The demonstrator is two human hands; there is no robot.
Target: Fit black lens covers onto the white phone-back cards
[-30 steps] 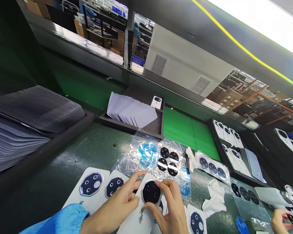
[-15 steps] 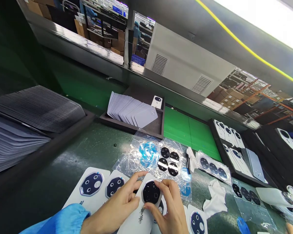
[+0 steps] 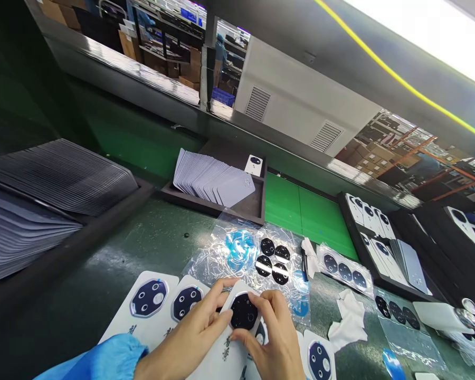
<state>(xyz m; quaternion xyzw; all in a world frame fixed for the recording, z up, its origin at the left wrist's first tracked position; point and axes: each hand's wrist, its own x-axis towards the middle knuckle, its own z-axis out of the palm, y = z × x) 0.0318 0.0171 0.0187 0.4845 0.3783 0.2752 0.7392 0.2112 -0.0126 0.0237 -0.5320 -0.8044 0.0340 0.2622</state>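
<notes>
- Left hand [image 3: 190, 338]: blue-sleeved, its fingers curled around the left edge of the white phone back cover [image 3: 225, 348], steadying it low in the middle of the view above the green bench [image 3: 114, 274].
- Right hand [image 3: 275, 343]: thumb and fingertips pinched narrow on the rim of the black round camera lens piece [image 3: 244, 312], which sits on the upper end of the held cover.
- Change over the last second: the cover has tilted slightly and the right fingers have closed further over the lens piece; judged from this, the piece is being pressed and seated rather than merely positioned.
- Neighbouring covers: two finished covers [image 3: 150, 301] with fitted lens rings lie just left of the held one; another [image 3: 320, 360] lies to its right.
- Supply: loose black lens pieces [image 3: 274, 261] rest on a clear plastic bag [image 3: 221, 248] just behind the hands.
- Periphery: a dark tray of blank covers [image 3: 216, 184] stands further back; a white cloth [image 3: 345, 322] lies to the right.
- The other person's hand seen earlier at the lower right is now out of view.
</notes>
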